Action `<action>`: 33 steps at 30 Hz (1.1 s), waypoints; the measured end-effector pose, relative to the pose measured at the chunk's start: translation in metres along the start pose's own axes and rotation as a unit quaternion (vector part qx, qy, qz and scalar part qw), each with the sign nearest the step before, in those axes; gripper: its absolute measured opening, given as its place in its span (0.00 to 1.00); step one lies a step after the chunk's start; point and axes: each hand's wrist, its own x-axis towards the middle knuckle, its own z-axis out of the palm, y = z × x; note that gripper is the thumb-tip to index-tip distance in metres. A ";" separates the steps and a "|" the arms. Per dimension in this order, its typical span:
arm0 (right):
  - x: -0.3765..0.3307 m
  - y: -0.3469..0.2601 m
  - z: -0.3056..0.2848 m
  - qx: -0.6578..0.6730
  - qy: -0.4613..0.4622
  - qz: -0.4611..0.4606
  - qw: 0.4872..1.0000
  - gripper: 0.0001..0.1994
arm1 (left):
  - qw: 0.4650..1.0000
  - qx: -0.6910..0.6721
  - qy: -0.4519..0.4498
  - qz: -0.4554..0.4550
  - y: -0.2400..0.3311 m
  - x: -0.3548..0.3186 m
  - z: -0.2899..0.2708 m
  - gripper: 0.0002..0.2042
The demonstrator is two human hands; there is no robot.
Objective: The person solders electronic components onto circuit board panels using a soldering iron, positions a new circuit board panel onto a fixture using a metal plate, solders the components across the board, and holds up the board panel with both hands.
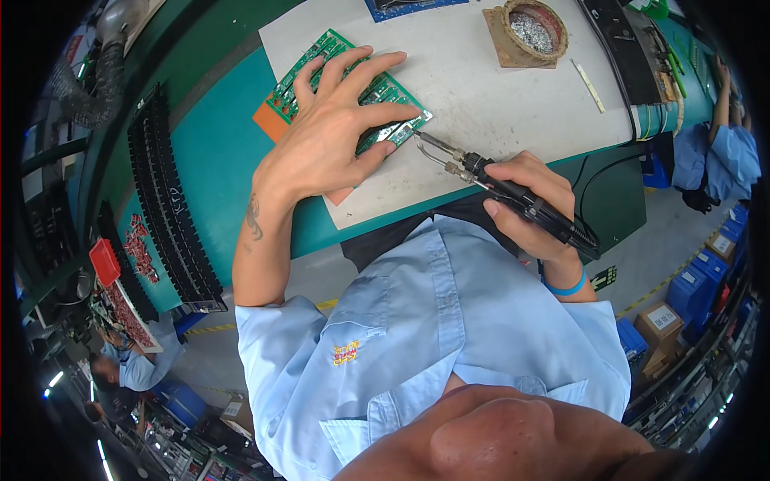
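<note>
One left hand (333,132), fingers splayed out on a green circuit board (385,90) at the left of the white sheet (481,104); right hand (544,184) wrapped round a black soldering iron (545,215), tip right by the board's near end, brown pot (561,32) further off.

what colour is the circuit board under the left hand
Green; the circuit board shows best in the head view.
</note>
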 end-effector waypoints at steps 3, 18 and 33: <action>0.000 -0.003 0.000 -0.001 -0.006 0.006 1.000 0.22 | 1.000 0.000 0.000 -0.002 0.000 -0.001 0.000 0.26; 0.007 -0.007 -0.024 -0.044 0.017 -0.004 0.999 0.22 | 1.000 -0.006 -0.008 -0.002 -0.002 -0.002 -0.005 0.24; 0.036 0.042 -0.032 -0.030 0.278 0.023 0.960 0.26 | 0.999 -0.010 -0.041 -0.008 0.008 0.000 -0.012 0.26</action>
